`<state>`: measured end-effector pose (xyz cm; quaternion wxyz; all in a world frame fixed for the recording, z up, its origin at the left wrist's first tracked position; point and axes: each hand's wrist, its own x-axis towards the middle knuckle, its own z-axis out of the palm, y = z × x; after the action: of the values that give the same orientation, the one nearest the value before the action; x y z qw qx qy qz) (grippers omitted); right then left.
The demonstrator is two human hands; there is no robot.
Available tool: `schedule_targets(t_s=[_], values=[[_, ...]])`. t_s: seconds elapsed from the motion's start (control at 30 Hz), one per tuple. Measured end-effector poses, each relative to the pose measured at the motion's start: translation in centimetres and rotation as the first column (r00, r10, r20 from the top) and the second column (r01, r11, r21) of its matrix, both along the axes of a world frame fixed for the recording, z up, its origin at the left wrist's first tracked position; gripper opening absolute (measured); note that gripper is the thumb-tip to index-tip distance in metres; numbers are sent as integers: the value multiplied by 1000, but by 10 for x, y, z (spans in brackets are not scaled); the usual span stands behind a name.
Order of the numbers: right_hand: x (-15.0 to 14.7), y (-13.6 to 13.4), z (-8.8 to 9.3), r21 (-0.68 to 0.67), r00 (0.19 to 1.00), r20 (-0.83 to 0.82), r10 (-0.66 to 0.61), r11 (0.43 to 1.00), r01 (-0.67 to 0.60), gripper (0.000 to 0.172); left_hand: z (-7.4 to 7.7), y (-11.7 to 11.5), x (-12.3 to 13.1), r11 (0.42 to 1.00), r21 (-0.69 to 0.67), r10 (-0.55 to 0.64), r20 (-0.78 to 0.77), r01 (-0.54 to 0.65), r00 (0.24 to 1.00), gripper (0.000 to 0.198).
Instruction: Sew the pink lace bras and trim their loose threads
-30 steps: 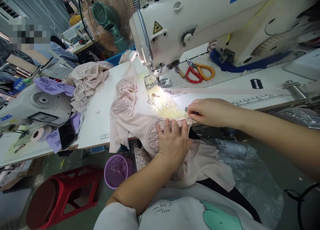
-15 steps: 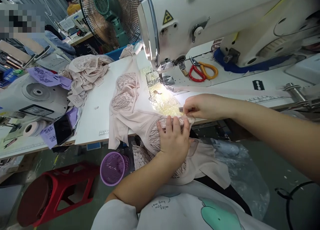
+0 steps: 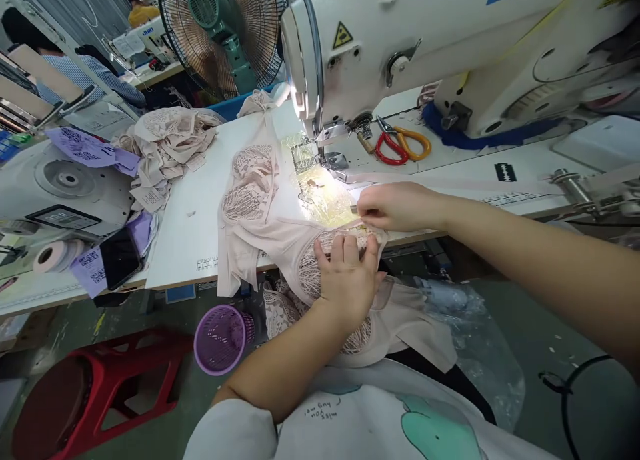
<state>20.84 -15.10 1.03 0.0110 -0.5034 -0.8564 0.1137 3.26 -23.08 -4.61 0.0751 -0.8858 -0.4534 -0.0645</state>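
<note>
A pale pink lace bra (image 3: 270, 237) lies over the front edge of the sewing table, partly on the tabletop and partly toward my lap. My left hand (image 3: 350, 280) rests flat on one of its lace cups, fingers apart, pressing the fabric against the edge. Just above it, my right hand (image 3: 385, 207) is closed in a pinch. A small grey tip sticks out from its fingers; I cannot make out its kind. The sewing machine's lit needle area (image 3: 323, 157) stands beyond both hands.
Red-and-orange-handled scissors (image 3: 403, 143) and a razor blade (image 3: 505, 173) lie right of the needle. More bras (image 3: 175, 140) are heaped at the left, near a phone (image 3: 120, 257). A fan (image 3: 225, 33) stands behind; a purple basket (image 3: 220, 340) and red stool (image 3: 115, 387) are below.
My right hand has shifted slightly left and up, away from the bra's edge, with the grey tip still in its fingers. My left hand stays on the cup.
</note>
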Motion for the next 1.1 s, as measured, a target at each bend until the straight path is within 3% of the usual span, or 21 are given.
schedule_targets(t_s=[0.1,0.23,0.33,0.4,0.47,0.6,0.77,0.97,1.1], values=[[0,4,4,18,997,42,-65,998,64,16,0,-1,-1,1000,2,-13,4,13,1000,57],[-7,4,5,150,974,76,-214,968,202,24,-1,-2,-3,998,9,-56,48,56,997,55],[-12,4,3,226,951,91,-296,936,270,26,2,1,-14,984,28,-176,164,174,971,53],[-14,3,2,227,958,107,-265,945,236,24,5,5,-26,969,66,-247,272,238,930,50],[-13,0,1,212,974,119,-194,963,166,22,8,11,-39,970,98,-241,325,221,915,44],[-12,-11,-4,220,993,113,-46,975,20,22,2,21,-56,984,87,-169,214,154,962,34],[-24,-20,-9,323,982,86,166,928,-185,21,-12,26,-58,972,142,-205,140,185,969,35],[-33,-17,-2,445,990,95,100,886,-133,27,-13,27,-62,978,103,-197,136,184,971,38],[-36,-24,5,537,977,39,208,821,-197,29,-12,30,-65,976,59,-215,142,208,966,39]])
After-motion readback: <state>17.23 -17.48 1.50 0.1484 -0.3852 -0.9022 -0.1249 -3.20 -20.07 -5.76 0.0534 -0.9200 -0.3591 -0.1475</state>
